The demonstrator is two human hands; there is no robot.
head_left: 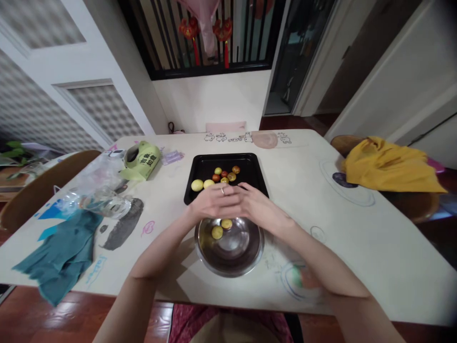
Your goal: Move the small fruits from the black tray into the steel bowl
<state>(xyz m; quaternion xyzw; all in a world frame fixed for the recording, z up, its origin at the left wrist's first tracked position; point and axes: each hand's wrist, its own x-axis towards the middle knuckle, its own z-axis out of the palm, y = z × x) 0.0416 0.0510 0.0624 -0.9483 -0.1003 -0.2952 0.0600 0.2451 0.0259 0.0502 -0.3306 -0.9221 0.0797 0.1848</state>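
Note:
My left hand (213, 200), with a ring on one finger, and my right hand (253, 204) are together over the near edge of the black tray (246, 164). Their fingers overlap and are closed; whatever may be between them is hidden. Just below is a shiny steel bowl (246, 259) with two yellow-green fruits (217, 232) in it, jujube-like in look. On the tray lie several small round fruits (232, 176), some red-brown and some yellow-green, and two larger pale yellow ones (197, 185). My hands cover the tray's near middle.
To the left are a teal cloth (66, 252) hanging over the table edge, a clear glass jar (110, 204), crumpled clear plastic and a green package (143, 159). A yellow cloth (389, 164) drapes a chair at the right. Drawings mark the white table (296, 200).

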